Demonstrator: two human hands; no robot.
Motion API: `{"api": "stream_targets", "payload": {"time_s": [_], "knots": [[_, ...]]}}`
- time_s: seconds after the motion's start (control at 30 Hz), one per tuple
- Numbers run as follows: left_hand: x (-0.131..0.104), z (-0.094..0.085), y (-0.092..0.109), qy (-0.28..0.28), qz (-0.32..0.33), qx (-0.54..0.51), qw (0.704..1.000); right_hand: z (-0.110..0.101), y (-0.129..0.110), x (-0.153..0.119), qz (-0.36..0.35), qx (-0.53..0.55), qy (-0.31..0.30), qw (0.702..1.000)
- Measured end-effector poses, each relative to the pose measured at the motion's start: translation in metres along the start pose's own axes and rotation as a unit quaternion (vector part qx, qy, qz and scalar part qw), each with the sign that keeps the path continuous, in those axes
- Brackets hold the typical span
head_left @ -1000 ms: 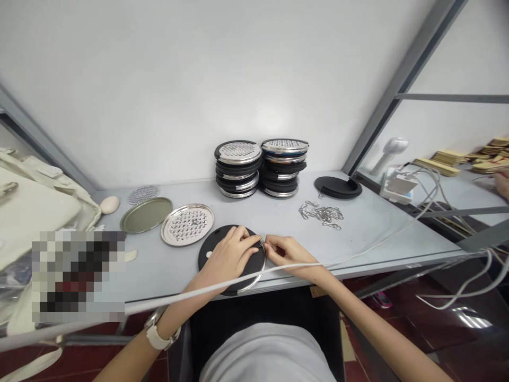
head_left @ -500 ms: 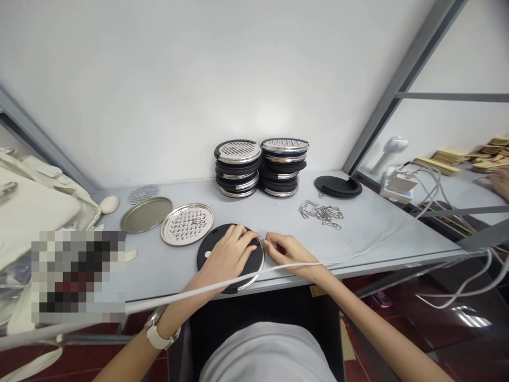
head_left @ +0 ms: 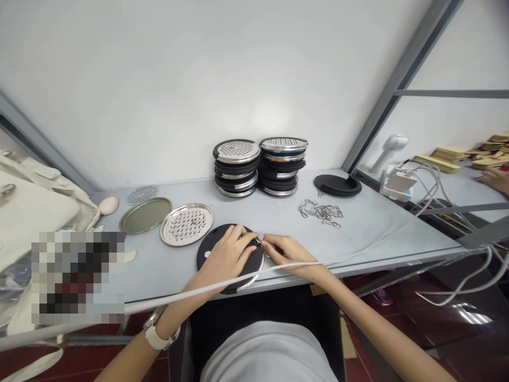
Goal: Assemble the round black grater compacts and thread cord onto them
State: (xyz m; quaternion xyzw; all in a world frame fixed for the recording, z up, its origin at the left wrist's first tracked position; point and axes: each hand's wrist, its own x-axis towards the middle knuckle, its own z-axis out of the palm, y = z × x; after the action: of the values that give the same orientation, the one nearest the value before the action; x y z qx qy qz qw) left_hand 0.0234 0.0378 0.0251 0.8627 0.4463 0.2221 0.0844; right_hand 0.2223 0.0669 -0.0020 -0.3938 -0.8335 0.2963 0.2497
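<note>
A plain white wall point(head_left: 170, 85) rises on the far side of a pale grey table point(head_left: 382, 223), with grey metal posts point(head_left: 385, 109) at left and right. A bright reflection point(head_left: 471, 313) shows on the dark red tiled floor point(head_left: 435, 324) at near right.

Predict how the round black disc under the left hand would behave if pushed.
The black disc would probably slide rather than roll, lying flat on the table. Its even outline and metal rim suggest stiffness, with little bending.

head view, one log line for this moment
left hand: on black disc | right hand: at metal piece, disc's edge | metal clips: loose on table
</note>
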Motion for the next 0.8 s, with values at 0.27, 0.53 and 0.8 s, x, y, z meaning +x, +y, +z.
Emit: {"api": "stream_targets", "payload": {"time_s": [0.27, 0.53, 0.8], "knots": [[-0.0005, 0.0012, -0.0009, 0.006, 0.006, -0.008, 1.000, -0.0008, -0.0015, 0.0000, -0.001, -0.009, 0.001, 1.000], [-0.0005, -0.0004, 0.0005, 0.001, -0.006, -0.019, 1.000, -0.0018, -0.0004, -0.0005, -0.004, 0.008, -0.012, 1.000], [0.0004, -0.0017, 0.0012, -0.008, -0.008, -0.023, 1.000, -0.0020, -0.0002, -0.0003, 0.004, 0.028, -0.019, 0.999]]}}
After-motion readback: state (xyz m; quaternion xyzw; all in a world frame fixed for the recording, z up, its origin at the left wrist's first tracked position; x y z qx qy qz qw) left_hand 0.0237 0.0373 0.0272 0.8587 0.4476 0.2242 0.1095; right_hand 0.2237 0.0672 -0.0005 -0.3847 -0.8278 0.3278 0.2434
